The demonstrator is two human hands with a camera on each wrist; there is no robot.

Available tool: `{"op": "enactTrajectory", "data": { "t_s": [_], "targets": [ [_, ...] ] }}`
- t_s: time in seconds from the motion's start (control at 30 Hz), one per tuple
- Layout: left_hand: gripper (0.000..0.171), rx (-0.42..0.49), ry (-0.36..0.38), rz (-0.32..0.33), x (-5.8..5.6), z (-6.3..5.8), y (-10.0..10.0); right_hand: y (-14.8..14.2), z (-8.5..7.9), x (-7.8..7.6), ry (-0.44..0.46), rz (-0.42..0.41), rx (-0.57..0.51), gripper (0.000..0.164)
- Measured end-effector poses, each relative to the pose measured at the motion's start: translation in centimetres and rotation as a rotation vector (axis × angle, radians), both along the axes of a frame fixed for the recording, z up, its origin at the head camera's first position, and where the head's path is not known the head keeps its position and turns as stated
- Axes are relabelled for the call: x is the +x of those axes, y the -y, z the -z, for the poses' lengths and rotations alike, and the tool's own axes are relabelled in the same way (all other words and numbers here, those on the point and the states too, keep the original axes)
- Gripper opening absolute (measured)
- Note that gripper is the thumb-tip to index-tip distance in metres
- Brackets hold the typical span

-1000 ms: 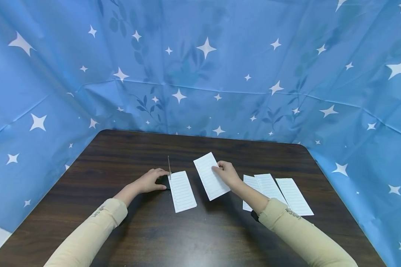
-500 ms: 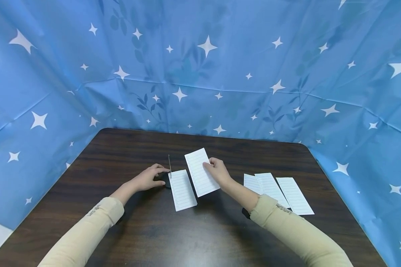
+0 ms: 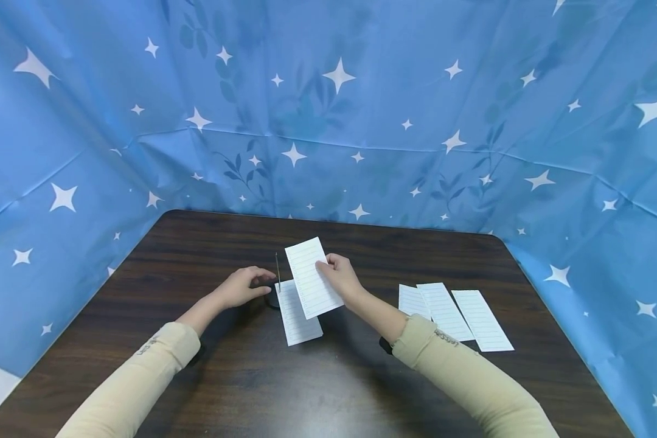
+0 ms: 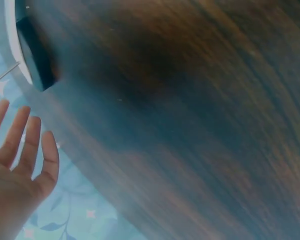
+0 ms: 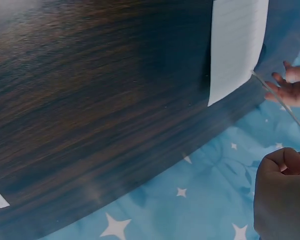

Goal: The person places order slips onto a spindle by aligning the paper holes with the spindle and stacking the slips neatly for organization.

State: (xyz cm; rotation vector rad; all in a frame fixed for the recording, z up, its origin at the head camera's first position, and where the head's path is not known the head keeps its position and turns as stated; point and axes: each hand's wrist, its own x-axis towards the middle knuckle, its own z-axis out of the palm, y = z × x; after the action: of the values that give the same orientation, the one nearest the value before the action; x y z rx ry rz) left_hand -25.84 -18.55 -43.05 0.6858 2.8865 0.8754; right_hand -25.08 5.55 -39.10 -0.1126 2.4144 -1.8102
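A bill spike stands on the table, its thin upright rod rising from a round black base. On the spike lies a lined white paper slip, pierced near its far end. My right hand pinches another lined slip by its right edge between thumb and fingers. This held slip is raised and tilted, overlapping the spiked one in the head view. Beside the base is my left hand, fingers spread and holding nothing. In the left wrist view its fingers are extended near the dark base.
Several more lined slips lie to the right: a partly covered slip, one beside it and a separate one. The dark wooden table has a blue star-patterned curtain behind it.
My right hand has carried its slip leftward, from right of the spike to over the spiked slip. My left hand has eased slightly left, away from the base.
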Motion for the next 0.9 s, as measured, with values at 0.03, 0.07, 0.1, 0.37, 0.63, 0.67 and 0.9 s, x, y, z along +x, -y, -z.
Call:
{"op": "enactTrajectory", "data": {
  "t_s": [0.03,0.07,0.1,0.37,0.63,0.67,0.9],
  "targets": [
    [0.029,0.024,-0.007,-0.023,0.0,-0.1,-0.1,0.1,0.0,0.0,0.001,-0.005,-0.006,0.022],
    [0.028,0.051,-0.015,-0.045,-0.1,-0.2,-0.2,0.3,-0.1,-0.1,0.002,-0.007,-0.008,0.022],
    [0.027,0.079,-0.020,-0.065,-0.1,-0.2,-0.3,0.4,-0.1,-0.1,0.003,-0.007,-0.015,0.022],
    [0.027,0.333,-0.046,-0.260,-0.2,-1.7,-1.3,1.9,-0.5,0.0,0.021,-0.013,-0.052,0.023],
    [0.037,0.431,0.015,-0.406,0.3,-3.9,-2.5,3.2,-0.2,0.2,0.068,0.000,-0.034,0.024],
    [0.039,0.439,0.018,-0.407,0.4,-4.1,-2.7,3.2,-0.2,0.2,0.067,0.008,-0.032,0.023],
    [0.047,0.499,0.032,-0.415,0.3,-4.5,-3.3,3.1,-0.3,-0.4,0.063,0.030,-0.056,0.024]
  ]
}}
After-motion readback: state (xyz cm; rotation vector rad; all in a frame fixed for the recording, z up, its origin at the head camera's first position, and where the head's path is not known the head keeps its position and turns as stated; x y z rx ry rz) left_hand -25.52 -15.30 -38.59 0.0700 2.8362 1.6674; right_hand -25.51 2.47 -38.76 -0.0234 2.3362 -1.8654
